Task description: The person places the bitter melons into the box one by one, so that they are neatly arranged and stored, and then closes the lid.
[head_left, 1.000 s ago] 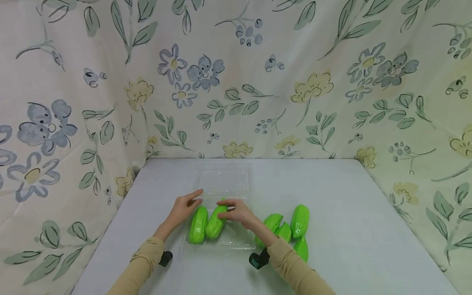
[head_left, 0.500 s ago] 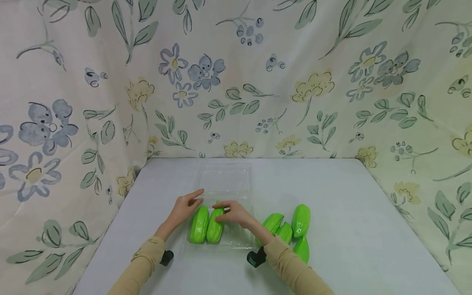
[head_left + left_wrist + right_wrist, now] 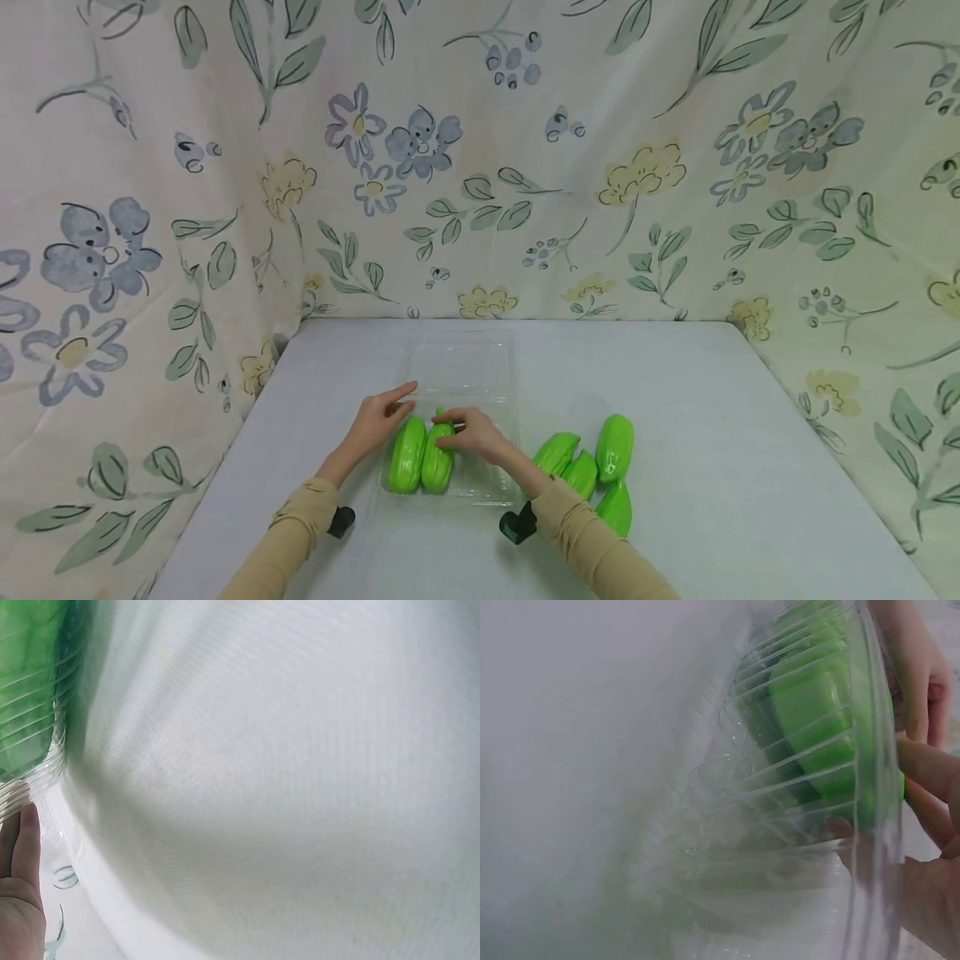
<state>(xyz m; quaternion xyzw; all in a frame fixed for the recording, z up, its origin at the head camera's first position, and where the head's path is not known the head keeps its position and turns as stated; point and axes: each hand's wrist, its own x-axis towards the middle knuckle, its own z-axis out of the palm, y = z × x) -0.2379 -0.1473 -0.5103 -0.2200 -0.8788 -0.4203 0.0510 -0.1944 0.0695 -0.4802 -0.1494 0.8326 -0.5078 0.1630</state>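
A clear plastic clamshell container [image 3: 480, 487] lies on the table with its lid [image 3: 460, 364] folded back. Two glossy green, ridged gourds stand side by side in its left half: a left gourd [image 3: 407, 460] and a right gourd [image 3: 437, 469]. My right hand [image 3: 477, 433] pinches the right gourd near its stem end, thumb on its near right side; the right wrist view shows that gourd [image 3: 814, 705] through the ribbed wall. At the container's left side, my left hand [image 3: 375, 421] reaches with extended fingers; in the left wrist view its fingers [image 3: 27, 840] touch the ribbed wall.
Several more green gourds [image 3: 615, 450] lie in a group right of the container, partly behind my right forearm. The white table [image 3: 712, 467] ends at a floral curtain [image 3: 480, 167] at the back and sides. A black wrist camera [image 3: 517, 527] hangs under each forearm.
The right gourd has swung from a tilt to nearly upright beside the left one, lowered slightly toward me. My right hand moved a little left with it; my left hand stays put.
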